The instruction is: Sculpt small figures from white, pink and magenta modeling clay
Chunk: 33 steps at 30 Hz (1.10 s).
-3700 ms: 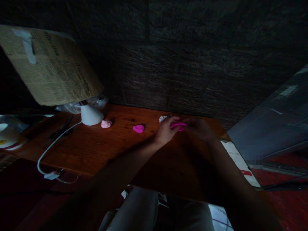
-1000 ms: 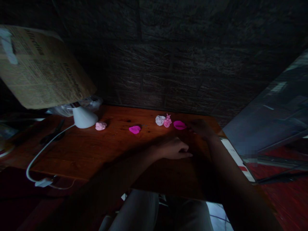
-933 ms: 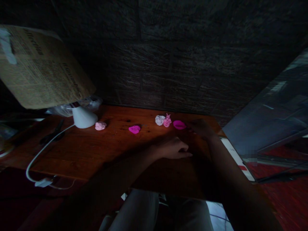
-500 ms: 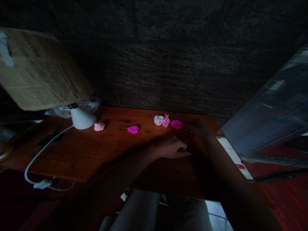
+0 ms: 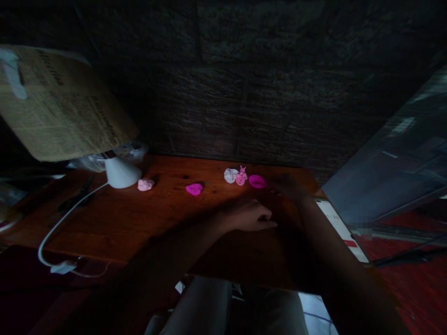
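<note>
My left hand (image 5: 248,215) is low over the wooden table, fingers loosely curled and thumb held apart, with nothing visible between them. My right hand (image 5: 285,187), in deep shadow, has its fingertips at the right edge of a small, round magenta dish-like piece (image 5: 257,181) and appears to pinch it. Just left of this piece stands a small pink figure (image 5: 241,176) with pointed tips on top. Against it sits a whitish, rose-like lump (image 5: 230,175). A flattened magenta lump of clay-like stuff (image 5: 194,189) lies farther left, and a pale pink lump (image 5: 145,184) is beside the lamp.
A white lamp (image 5: 122,173) with a newsprint shade (image 5: 66,107) stands at the left, its cable (image 5: 52,228) running over the front edge. Dark scissors (image 5: 77,197) lie nearby. A phone (image 5: 340,228) rests along the right edge. Behind the table (image 5: 167,223) rises a dark block wall (image 5: 216,107).
The view has shifted slightly. The magenta dish-like piece now shows a clearer rim, as if tilted a little. Both hands stay in nearly the same place.
</note>
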### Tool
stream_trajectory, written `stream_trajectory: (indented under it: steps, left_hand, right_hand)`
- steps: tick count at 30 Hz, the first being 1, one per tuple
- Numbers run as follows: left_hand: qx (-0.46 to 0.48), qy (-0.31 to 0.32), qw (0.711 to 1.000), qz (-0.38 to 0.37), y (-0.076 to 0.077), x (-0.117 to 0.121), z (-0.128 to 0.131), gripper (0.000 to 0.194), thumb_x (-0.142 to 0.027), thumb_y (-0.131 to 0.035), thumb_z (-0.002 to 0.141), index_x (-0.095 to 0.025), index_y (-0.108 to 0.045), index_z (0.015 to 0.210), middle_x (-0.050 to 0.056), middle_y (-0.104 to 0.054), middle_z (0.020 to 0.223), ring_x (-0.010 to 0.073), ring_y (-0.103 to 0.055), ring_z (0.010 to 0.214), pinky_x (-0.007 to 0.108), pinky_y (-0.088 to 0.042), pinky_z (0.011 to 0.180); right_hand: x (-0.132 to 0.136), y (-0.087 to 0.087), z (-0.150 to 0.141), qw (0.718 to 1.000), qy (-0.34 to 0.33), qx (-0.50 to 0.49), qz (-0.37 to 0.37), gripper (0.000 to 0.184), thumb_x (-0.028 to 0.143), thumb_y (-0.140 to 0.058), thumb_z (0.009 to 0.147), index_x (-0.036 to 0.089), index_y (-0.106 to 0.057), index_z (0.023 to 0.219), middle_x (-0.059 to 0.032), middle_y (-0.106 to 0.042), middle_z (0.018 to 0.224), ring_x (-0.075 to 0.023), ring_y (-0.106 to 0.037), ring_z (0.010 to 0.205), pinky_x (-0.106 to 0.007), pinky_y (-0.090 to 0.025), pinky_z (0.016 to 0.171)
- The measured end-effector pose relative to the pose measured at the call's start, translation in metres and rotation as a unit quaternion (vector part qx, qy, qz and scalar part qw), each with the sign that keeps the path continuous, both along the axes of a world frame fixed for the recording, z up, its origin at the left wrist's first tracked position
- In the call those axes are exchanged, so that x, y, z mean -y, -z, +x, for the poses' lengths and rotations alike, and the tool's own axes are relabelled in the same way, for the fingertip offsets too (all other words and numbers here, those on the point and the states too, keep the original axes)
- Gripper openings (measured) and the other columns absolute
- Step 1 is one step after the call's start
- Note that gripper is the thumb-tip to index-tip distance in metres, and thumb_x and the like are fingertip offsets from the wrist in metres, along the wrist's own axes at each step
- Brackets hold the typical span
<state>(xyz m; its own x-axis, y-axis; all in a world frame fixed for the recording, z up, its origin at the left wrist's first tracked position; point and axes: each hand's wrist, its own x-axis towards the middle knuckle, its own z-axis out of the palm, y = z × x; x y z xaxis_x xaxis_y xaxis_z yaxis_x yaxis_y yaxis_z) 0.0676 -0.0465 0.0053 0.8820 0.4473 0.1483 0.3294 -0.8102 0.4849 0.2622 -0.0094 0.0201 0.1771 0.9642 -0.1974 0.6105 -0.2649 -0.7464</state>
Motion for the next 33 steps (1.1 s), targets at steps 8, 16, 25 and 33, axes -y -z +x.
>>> stream_trajectory:
  steps: [8, 16, 25, 33]
  left_hand:
    - [-0.006, 0.02, 1.0, 0.018, -0.006, -0.002, -0.004, 0.036, -0.044, -0.062, 0.091, -0.017, -0.063, 0.067, -0.002, -0.06, 0.061, 0.0086, -0.048, 0.053, 0.025, -0.026, 0.053]
    - [-0.018, -0.322, 0.944, 0.068, -0.056, -0.033, -0.111, 0.041, -0.046, -0.071, 0.08, -0.018, -0.066, 0.11, 0.011, -0.071, 0.115, 0.0273, -0.065, 0.106, 0.032, -0.046, 0.086]
    - [0.021, -0.393, 0.919, -0.013, -0.011, -0.022, -0.182, 0.029, -0.034, -0.07, 0.076, -0.018, -0.068, 0.101, 0.009, -0.074, 0.102, 0.0236, -0.068, 0.093, 0.033, -0.05, 0.084]
    - [0.244, -0.261, 0.902, -0.243, -0.01, -0.011, -0.162, 0.05, -0.039, -0.082, 0.069, -0.013, -0.062, 0.106, 0.007, -0.07, 0.093, 0.0148, -0.064, 0.08, 0.027, -0.05, 0.074]
  right_hand:
    - [0.001, -0.009, 0.008, 0.971, 0.032, 0.215, 0.099, 0.032, 0.033, -0.056, 0.092, 0.018, -0.077, 0.072, -0.0086, -0.076, 0.071, -0.0248, -0.074, 0.079, -0.024, -0.042, 0.057]
    - [0.01, -0.019, -0.007, 0.957, 0.07, 0.242, 0.147, 0.043, 0.043, -0.05, 0.095, 0.017, -0.078, 0.076, -0.0162, -0.078, 0.083, -0.03, -0.074, 0.083, -0.029, -0.042, 0.061]
    - [0.029, -0.029, -0.05, 0.929, 0.034, 0.199, 0.31, 0.046, 0.042, -0.045, 0.098, 0.019, -0.067, 0.065, -0.0121, -0.073, 0.071, -0.0227, -0.069, 0.068, -0.029, -0.04, 0.063]
    - [0.05, 0.013, -0.127, 0.943, -0.219, -0.029, 0.25, 0.032, 0.039, -0.069, 0.084, 0.018, -0.069, 0.108, -0.0065, -0.075, 0.086, -0.0171, -0.066, 0.066, -0.027, -0.048, 0.063]
